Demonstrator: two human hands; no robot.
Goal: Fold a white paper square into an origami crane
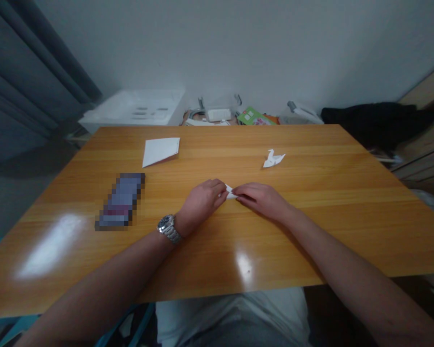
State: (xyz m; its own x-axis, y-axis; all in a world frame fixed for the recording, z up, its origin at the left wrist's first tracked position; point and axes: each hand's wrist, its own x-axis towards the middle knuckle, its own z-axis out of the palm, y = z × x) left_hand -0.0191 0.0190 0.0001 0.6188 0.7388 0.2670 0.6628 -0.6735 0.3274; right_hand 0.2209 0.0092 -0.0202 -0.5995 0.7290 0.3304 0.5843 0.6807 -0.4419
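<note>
A glossy wood-plank table spans most of the view, with a white slotted plastic tray beyond its far left edge. On the tabletop, the left hand and right hand meet near the middle, fingertips facing each other and just apart. To the left lies a dark, phone-shaped object, its detail hidden by pixelation. Farther back on that side is a folded white paper sheet, one edge lifted slightly. Beyond the right hand stands a small white origami bird, neck up and tail pointing right. A metal-band wristwatch circles the left wrist.

Smallest is the folded paper strip, held between the two sets of fingertips: the left thumb and fingers pinch its left end and cover part of it, while the right fingertips close on its right end. Only its white middle shows; whether it touches the wood cannot be told.
</note>
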